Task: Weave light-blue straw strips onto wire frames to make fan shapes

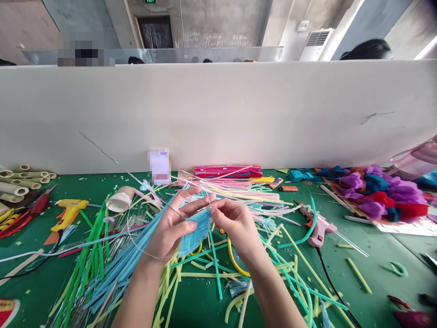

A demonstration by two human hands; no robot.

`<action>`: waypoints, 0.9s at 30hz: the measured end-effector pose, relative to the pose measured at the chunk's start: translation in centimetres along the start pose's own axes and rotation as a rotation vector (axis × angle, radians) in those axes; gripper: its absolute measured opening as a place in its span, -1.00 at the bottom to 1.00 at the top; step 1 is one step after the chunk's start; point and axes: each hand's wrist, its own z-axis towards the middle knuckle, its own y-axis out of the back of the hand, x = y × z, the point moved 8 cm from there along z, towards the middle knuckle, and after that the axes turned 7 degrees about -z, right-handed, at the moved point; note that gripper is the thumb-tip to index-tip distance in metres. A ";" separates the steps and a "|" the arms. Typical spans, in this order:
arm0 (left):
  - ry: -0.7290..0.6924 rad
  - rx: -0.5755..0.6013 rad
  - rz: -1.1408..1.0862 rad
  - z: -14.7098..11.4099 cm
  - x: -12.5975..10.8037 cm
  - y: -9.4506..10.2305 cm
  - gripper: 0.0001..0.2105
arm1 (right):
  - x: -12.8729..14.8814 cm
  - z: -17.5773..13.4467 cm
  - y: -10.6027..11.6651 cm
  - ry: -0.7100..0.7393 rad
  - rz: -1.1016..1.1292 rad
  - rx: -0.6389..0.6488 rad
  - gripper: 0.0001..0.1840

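Note:
A flat blue piece made of pipe cleaners is held up over the middle of the table. My left hand grips it from the left, the thumb lying on its front face. My right hand pinches at its upper right corner, where a thin wire stands up between the hands. Another length of thin wire loops round by my left wrist. Beneath the hands lie loose blue pipe cleaners and yellow-green ones. A yellow scissors handle shows beside my right wrist.
Left are a yellow glue gun, bamboo tubes, red-handled pliers and green pipe cleaners. A pink glue gun with a black cord lies right, near purple and red fluffy flowers. A white partition rises behind.

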 end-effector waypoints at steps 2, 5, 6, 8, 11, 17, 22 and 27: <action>0.003 -0.031 0.005 0.1 0.2 0.3 -0.47 | 0.0 0.0 0.2 0.009 -0.020 -0.033 -0.70; 0.011 -0.102 0.009 0.3 0.4 1.1 -0.53 | -0.2 0.2 0.0 -0.025 -0.047 0.012 -0.68; 0.012 -0.120 0.011 0.4 0.5 1.3 -0.55 | -0.3 0.2 -0.1 -0.043 -0.049 0.045 -0.65; 0.015 -0.132 0.017 0.4 0.4 1.5 -0.57 | -0.5 0.2 -0.1 -0.069 -0.039 0.085 -0.60; 0.026 -0.122 0.026 0.4 0.5 1.6 -0.58 | -0.5 0.2 0.1 -0.066 -0.053 0.098 -0.57; 0.040 -0.090 0.044 0.6 1.0 1.3 -0.59 | -0.4 0.4 0.0 0.027 -0.178 0.040 -0.61; 0.038 -0.098 0.046 0.7 1.2 1.4 -0.60 | -0.6 0.5 0.2 0.036 -0.198 -0.040 -0.59; 0.024 -0.138 0.027 0.5 0.4 1.6 -0.61 | -1.0 0.5 0.0 -0.010 -0.205 0.062 -0.57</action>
